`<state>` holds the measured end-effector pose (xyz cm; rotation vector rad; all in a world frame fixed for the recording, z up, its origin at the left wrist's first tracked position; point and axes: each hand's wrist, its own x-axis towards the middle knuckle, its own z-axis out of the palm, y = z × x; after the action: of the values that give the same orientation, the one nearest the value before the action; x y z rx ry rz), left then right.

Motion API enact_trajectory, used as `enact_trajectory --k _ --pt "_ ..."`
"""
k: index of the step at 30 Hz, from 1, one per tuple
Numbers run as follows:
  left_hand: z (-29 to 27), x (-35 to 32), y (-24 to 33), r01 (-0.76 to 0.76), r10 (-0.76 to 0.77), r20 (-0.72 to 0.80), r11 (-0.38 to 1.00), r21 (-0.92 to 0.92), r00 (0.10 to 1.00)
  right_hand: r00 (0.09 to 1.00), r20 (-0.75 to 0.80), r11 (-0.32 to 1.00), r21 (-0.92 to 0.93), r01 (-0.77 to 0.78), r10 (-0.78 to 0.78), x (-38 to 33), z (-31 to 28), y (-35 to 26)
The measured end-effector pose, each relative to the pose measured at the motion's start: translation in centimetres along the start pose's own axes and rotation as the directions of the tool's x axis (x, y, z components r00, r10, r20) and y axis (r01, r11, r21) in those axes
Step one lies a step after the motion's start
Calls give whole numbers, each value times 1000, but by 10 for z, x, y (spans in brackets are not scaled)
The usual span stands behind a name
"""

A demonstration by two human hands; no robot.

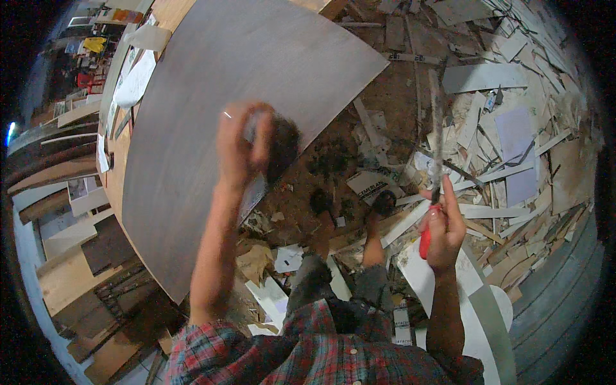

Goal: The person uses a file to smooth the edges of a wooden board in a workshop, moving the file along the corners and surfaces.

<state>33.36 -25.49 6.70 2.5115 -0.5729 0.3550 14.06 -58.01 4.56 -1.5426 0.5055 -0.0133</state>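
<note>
- Across the desk point(115, 192): large grey panel point(192, 128), flat, one corner pointing far right.
- Left hand point(244, 138) over panel, near its right edge; fingers curled, motion-blurred, can't tell if clamped on anything.
- Dark blurred patch point(283, 147) just right of left hand; held thing or shadow, unclear.
- Right hand point(444, 231) right of panel, fingers clamped on red handle of long thin tool point(438, 141), one finger extended beside the shaft; shaft points far.
- Far left on desk: white sheet point(136, 80), beside panel.
- Right, floor: heaped scrap strips, lilac board point(516, 154), white board point(484, 77) farther off.
- Left, beyond desk: stacked wood pieces point(67, 279).
</note>
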Motion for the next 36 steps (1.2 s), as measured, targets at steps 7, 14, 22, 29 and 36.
enact_trajectory --k 7,14,22,29,36 --pt "-56 29 -175 -65 15 178 958 278 984 929 369 992 -124 33 15 -32 56 5" --pt "-74 30 -229 -201 121 298 946 254 947 961 275 945 -320 63 29 -36 79 15" --pt "-69 28 -215 -185 112 253 939 288 961 980 197 888 -441 126 -42 -1 153 -25" --pt "-75 27 -205 -190 104 267 928 319 958 999 29 916 -402 -3 17 -13 118 -8" --pt "-73 26 -211 -176 98 261 939 295 960 991 132 902 -430 48 10 -1 140 -24"
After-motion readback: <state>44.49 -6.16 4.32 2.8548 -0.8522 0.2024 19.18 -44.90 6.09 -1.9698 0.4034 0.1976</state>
